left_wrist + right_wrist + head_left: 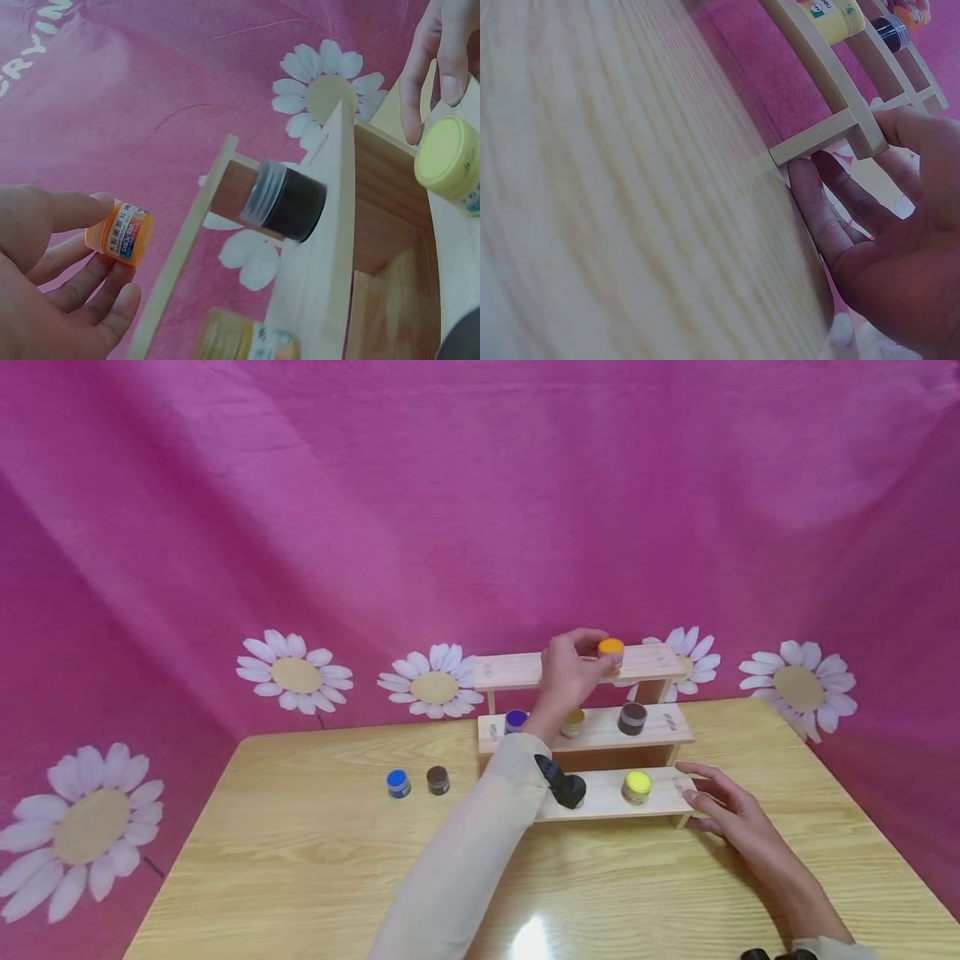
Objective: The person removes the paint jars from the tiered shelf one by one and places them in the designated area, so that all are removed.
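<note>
The orange jar (611, 648) is in the left hand (572, 667), pinched between the thumb and fingers, just above the right half of the top shelf (510, 668) of a three-tiered wooden stand (607, 739). The left wrist view shows a gap between the jar's base and the shelf's edge; its printed label faces that camera.

The right hand (731, 814) holds the right end of the stand's lowest shelf (600, 793), the thumb against the board and the other fingers reaching behind and below it, near the desk.

On that lowest shelf stands a yellow jar (637, 787), left of the right hand. A black wrist device (564, 783) on the left arm covers part of the same board. The middle shelf (663, 725) carries three jars: a purple-lidded jar (516, 720) partly behind the left forearm, an ochre jar (573, 722), and a dark jar (632, 717) nearest the right end.

Left of the stand, a blue jar (398, 783) and a brown jar (438, 780) sit upright side by side, slightly apart, on the wood-grained desk (300, 860). The left arm wears a cream sleeve (465, 852). Behind hangs a pink cloth (450, 510) printed with white daisies (295, 673).
</note>
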Demonstrator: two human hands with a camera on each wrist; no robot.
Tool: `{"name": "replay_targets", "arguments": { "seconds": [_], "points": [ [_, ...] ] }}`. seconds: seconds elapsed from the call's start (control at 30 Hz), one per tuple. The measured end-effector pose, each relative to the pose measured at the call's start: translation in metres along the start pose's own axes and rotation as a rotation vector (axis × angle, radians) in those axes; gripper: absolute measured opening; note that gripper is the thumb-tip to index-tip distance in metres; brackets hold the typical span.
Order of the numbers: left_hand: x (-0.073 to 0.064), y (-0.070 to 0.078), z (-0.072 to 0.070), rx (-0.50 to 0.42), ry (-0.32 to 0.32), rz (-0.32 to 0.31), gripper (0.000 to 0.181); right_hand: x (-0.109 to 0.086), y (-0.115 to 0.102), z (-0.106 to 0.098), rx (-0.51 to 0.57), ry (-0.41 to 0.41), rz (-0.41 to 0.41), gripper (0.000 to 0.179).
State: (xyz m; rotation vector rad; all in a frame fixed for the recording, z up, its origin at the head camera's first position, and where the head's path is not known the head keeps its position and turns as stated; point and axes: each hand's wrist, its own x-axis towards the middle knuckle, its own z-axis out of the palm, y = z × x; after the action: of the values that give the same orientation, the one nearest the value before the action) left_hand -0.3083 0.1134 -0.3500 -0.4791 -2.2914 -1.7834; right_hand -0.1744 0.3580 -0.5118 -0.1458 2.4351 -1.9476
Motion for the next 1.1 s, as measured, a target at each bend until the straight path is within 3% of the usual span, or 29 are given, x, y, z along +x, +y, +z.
{"name": "replay_targets", "arguments": {
  "seconds": [0.23, 0.53, 0.8, 1.1],
  "points": [
    [-0.008, 0.006, -0.02, -0.045, -0.039, -0.001, 0.027, 0.0, 0.002, -0.008, -0.018, -0.011, -0.019, 0.049],
    [-0.023, 0.011, -0.05, -0.169, -0.027, 0.079, 0.028, 0.001, 0.004, -0.01, 0.009, -0.011, -0.023, 0.047],
    [-0.043, 0.009, -0.076, -0.171, 0.005, 0.067, 0.032, 0.002, 0.003, -0.007, 0.004, -0.027, -0.015, 0.048],
    [-0.061, 0.002, -0.108, -0.185, -0.016, 0.121, 0.035, 0.003, 0.004, -0.004, 0.043, -0.035, -0.006, 0.048]
  ]
}}
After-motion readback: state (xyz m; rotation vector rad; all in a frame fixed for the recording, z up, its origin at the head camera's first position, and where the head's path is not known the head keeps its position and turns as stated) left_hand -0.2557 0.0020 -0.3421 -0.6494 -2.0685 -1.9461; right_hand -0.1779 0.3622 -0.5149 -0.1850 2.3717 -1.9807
